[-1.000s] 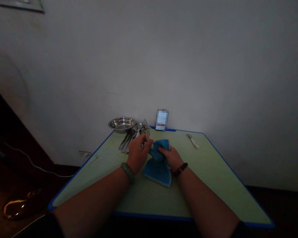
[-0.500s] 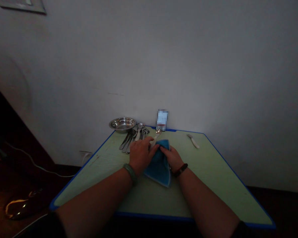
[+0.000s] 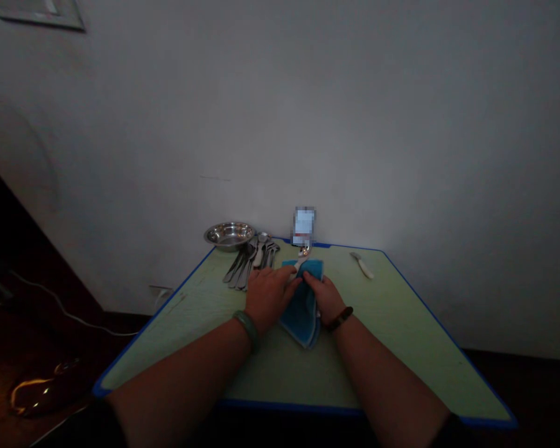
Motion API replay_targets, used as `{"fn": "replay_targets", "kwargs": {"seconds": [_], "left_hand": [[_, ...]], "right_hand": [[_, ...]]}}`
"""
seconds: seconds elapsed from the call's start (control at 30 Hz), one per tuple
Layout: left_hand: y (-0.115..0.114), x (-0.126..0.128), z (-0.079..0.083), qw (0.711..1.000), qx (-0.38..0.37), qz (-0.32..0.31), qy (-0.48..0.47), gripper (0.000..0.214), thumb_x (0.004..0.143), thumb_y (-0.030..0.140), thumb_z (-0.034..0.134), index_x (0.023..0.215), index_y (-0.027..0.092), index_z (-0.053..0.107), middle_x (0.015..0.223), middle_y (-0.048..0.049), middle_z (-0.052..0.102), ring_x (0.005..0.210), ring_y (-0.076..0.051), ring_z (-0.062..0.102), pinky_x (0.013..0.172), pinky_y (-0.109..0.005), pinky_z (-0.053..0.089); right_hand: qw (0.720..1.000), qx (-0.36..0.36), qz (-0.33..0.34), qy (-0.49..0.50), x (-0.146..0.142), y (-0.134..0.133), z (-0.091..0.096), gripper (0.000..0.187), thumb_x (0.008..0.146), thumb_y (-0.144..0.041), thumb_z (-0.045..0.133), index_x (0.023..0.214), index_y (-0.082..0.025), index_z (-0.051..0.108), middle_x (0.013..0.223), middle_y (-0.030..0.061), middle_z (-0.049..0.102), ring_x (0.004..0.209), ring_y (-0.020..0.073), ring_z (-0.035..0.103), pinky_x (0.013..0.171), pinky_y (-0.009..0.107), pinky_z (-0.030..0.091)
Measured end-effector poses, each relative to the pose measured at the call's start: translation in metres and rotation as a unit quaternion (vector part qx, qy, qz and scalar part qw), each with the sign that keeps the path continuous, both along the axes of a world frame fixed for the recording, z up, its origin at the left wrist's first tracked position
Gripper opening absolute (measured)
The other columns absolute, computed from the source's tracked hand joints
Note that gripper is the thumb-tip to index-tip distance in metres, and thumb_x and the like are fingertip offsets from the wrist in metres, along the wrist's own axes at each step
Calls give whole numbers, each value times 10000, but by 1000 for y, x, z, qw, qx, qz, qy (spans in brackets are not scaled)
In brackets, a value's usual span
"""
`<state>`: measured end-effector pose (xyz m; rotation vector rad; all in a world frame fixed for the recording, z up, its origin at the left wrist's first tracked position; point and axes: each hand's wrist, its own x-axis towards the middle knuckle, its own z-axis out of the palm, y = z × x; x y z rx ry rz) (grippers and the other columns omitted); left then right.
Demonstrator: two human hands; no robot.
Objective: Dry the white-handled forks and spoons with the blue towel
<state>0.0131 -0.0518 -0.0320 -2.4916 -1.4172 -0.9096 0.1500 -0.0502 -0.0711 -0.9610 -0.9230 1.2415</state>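
A spoon (image 3: 300, 260) with a pale handle points away from me over the middle of the table, its shiny metal head at the far end. My left hand (image 3: 269, 294) is closed on its handle, thumb and fingers pinching it. A blue cloth (image 3: 300, 318) hangs folded between my hands, partly behind the spoon handle. My right hand (image 3: 325, 297) grips the cloth, thumb on top, close beside the spoon. The lower handle is hidden by my left fingers and the cloth.
Left of my hands lies a pile of metal cutlery (image 3: 242, 264) on the green table (image 3: 396, 348). A steel bowl (image 3: 229, 235) stands at the back left corner. A phone (image 3: 303, 225) leans on the wall. One pale-handled utensil (image 3: 364, 267) lies at right.
The spoon's head has shifted slightly right and nearer me. The cloth has moved and refolded, with a flat edge now showing behind the spoon. Both hands keep their holds.
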Motion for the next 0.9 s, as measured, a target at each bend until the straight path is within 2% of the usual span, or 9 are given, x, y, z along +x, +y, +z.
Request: {"fn": "replay_targets", "kwargs": {"seconds": [0.2, 0.33, 0.53, 0.77, 0.9], "left_hand": [[-1, 1, -4, 999, 5, -48, 26, 337, 757, 433, 434, 1048, 273, 497, 924, -17, 602, 853, -212, 480, 720, -347, 295], [-4, 3, -5, 998, 15, -57, 35, 421, 708, 375, 522, 1113, 275, 458, 990, -28, 574, 901, -222, 456, 756, -367, 290], [-5, 2, -6, 997, 11, -72, 39, 559, 642, 377, 590, 1163, 272, 414, 1063, -40, 531, 949, -234, 432, 795, -377, 284], [-3, 1, -7, 994, 19, -100, 42, 519, 692, 346, 535, 1184, 252, 398, 1087, -45, 518, 959, -223, 435, 793, -358, 301], [-3, 1, -7, 994, 23, -106, 31, 438, 717, 338, 498, 1141, 244, 440, 1093, -42, 529, 966, -219, 438, 793, -358, 298]], "right_hand": [[1000, 8, -13, 23, 1, 0, 4, 238, 608, -357, 613, 752, -167, 610, 688, 6, 642, 628, 149, 568, 648, 303, 431], [999, 10, -27, 19, 1, -2, 8, 250, 603, -358, 617, 757, -162, 612, 728, 13, 652, 679, 154, 575, 690, 301, 430], [999, 24, -32, 28, 1, -3, 9, 241, 616, -360, 604, 752, -161, 612, 728, 11, 651, 658, 144, 571, 675, 291, 439], [996, 8, -48, 73, -1, -4, 13, 201, 614, -331, 615, 737, -173, 609, 698, -9, 651, 633, 134, 576, 691, 297, 443], [993, 16, -51, 101, -2, -3, 14, 211, 618, -335, 610, 757, -178, 603, 738, -3, 658, 688, 152, 589, 715, 312, 445]]}}
